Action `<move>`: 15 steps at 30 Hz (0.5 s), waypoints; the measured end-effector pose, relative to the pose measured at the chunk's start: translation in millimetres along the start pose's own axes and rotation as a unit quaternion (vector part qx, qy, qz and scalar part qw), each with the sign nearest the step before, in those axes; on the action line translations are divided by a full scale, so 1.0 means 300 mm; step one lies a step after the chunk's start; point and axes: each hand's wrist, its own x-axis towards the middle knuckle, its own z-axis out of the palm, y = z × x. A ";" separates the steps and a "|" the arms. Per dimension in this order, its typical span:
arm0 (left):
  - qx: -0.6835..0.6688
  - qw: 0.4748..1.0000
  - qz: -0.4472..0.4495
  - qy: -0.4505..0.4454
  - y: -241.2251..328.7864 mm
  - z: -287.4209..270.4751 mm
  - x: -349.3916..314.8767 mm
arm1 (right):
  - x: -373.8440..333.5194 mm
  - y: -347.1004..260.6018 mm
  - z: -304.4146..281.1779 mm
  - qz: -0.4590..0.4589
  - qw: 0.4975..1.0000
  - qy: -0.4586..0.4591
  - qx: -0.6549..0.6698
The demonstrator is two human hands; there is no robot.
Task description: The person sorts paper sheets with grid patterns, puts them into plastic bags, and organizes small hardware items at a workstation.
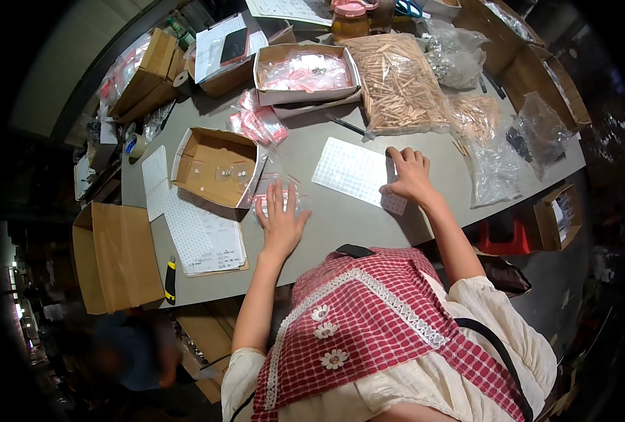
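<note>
A flat white board with a grid of small round marks (347,171) lies at the middle of the table. My right hand (412,176) rests over its right end, fingers bent and apart, thumb on the board. To the left, my left hand (281,219) lies palm down with fingers spread. Beneath and beside its fingers are small clear zip bags with red edges (261,204), partly covered by the hand. Just left of that hand stands an open cardboard box (214,158) with a few small pieces and a clear bag on its bottom.
Behind lie a white box of zip bags (305,74), loose red-edged bags (256,123) and a big clear bag of wooden pegs (400,84). Printed sheets (203,235), a yellow-black cutter (170,281) and a brown carton (112,257) are at left. Clear plastic bags (495,172) lie right.
</note>
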 end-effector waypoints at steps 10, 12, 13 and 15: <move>-0.021 0.998 -0.032 0.046 0.029 0.022 -0.017 | 0.016 0.103 0.042 0.050 0.997 -0.006 0.059; -0.034 0.997 -0.038 0.052 0.036 0.014 -0.021 | 0.008 0.130 0.064 0.026 0.994 0.033 0.102; -0.040 0.997 -0.040 0.054 0.038 0.012 -0.023 | 0.005 0.147 0.066 0.053 0.978 0.009 0.201; -0.050 0.996 -0.045 0.058 0.030 0.015 -0.029 | -0.001 0.163 0.056 0.106 0.912 -0.038 0.394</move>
